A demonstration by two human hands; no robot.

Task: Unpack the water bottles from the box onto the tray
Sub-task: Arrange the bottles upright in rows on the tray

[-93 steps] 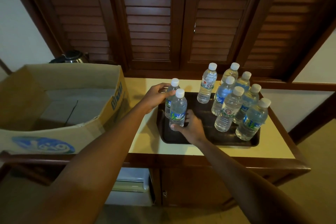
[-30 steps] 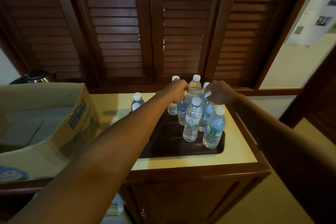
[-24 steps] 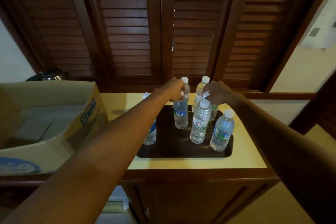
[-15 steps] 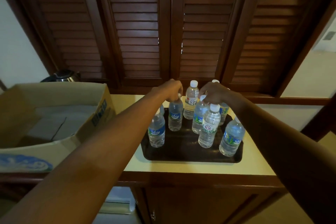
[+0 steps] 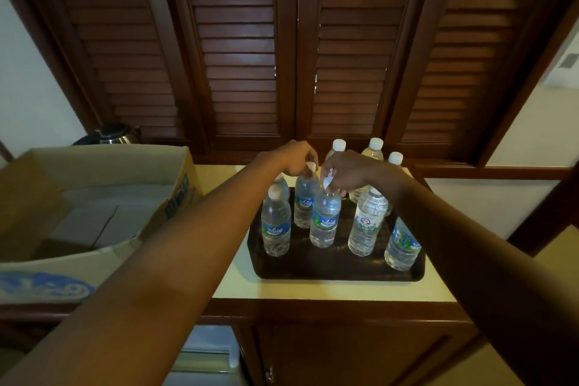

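Our left hand (image 5: 297,158) and right hand (image 5: 344,171) each pinch a bottle cap near the tray (image 5: 338,273)'s back edge; a careless nudge could topple crowded neighbours.

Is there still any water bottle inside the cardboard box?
No, the cardboard box shows only its bare bottom flaps, with no bottle visible inside.

I see clear glossy plastic water bottles (image 5: 325,219) with matt white caps and paper-like labels, on a dark tray (image 5: 338,273) with a dull sheen; the box (image 5: 103,263) is matt brown cardboard, the shutters (image 5: 238,41) polished dark wood, the counter top (image 5: 329,290) smooth cream, the kettle (image 5: 109,135) shiny metal
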